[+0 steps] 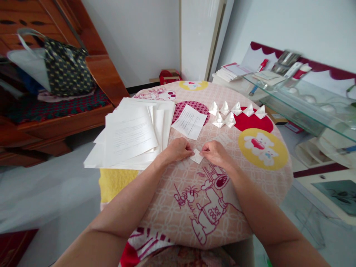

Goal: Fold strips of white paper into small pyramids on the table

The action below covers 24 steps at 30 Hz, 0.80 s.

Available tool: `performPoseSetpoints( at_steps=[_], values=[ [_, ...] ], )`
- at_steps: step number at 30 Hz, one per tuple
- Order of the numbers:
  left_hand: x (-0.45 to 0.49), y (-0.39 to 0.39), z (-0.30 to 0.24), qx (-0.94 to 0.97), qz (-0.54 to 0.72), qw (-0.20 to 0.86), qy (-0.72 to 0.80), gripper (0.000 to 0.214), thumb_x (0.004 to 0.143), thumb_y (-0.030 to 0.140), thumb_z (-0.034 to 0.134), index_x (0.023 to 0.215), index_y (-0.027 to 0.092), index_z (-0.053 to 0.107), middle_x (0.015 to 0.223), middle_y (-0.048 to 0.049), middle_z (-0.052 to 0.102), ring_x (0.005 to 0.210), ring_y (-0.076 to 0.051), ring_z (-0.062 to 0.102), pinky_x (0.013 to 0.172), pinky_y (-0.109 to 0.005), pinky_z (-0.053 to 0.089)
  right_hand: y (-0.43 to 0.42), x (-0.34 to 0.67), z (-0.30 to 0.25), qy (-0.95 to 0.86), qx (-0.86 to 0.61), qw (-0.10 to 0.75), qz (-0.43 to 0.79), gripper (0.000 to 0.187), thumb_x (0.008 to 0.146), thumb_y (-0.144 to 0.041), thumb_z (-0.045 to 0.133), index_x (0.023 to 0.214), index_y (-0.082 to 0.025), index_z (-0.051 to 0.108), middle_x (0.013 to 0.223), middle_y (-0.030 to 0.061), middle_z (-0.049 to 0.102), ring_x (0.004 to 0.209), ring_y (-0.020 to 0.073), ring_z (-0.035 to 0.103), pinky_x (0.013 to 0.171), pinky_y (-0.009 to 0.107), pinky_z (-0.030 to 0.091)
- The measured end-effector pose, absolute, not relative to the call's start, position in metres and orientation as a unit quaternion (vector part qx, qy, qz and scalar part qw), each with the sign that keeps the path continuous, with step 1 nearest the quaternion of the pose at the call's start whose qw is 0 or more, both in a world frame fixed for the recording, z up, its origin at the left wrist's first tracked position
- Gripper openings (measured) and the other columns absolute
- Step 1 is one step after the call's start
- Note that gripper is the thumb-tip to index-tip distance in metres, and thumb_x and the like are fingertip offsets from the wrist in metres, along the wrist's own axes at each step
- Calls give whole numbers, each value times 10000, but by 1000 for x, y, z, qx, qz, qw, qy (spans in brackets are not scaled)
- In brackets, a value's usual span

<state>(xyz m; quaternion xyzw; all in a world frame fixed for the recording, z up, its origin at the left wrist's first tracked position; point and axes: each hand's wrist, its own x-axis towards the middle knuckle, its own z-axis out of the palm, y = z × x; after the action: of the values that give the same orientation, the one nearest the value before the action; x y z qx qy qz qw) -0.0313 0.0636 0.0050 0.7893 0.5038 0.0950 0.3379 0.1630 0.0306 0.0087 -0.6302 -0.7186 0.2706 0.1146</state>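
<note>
A small folded piece of white paper (197, 157) is held low over the cloth-covered round table (172, 200). My left hand (179, 149) pinches its left corner, and my right hand (217, 152) pinches the right one. Just beyond my hands lies a creased square sheet with printing (190, 121). Several small folded paper boats (225, 108) stand in two rows at the far right of the table. To the left of my left hand, a stack of printed paper sheets (132, 139) spreads out, its edges uneven.
On the right, a glass shelf (311, 102) holds several small items beside a pile of booklets (233, 71). A wooden bench (100, 79) with a patterned bag (68, 66) stands at left. A red object (169, 76) sits behind the table.
</note>
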Motion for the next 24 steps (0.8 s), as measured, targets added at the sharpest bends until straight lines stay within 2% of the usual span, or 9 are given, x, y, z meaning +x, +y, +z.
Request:
performPoseSetpoints(
  at_steps=[11,19,22,24],
  values=[
    [-24,61,3,819,76,235,517,180,751,241,666,588,181,712,476,-7,554,534,-137,512,556,-265,336,31,159,6,-725,-648,82,219,116,874,-213,697,825,-163,789,794,84,759,754,193,658,662,277,411],
    [-20,59,4,817,40,220,532,159,780,228,640,711,162,766,629,-68,680,635,-189,606,625,-293,411,32,155,10,-715,-658,75,225,127,863,-216,723,757,-171,778,807,103,772,783,213,687,671,284,438],
    [-19,54,2,826,54,201,523,142,776,191,639,842,163,762,740,-69,721,689,-197,624,641,-294,412,34,157,9,-711,-657,93,232,130,832,-206,742,709,-166,746,760,91,755,754,200,677,648,274,432],
    [-18,51,1,842,87,193,496,238,776,133,614,975,165,741,815,-58,738,728,-192,630,662,-291,415,35,159,8,-708,-654,112,243,151,809,-197,754,668,-166,710,686,66,720,696,181,656,612,263,421]
  ],
)
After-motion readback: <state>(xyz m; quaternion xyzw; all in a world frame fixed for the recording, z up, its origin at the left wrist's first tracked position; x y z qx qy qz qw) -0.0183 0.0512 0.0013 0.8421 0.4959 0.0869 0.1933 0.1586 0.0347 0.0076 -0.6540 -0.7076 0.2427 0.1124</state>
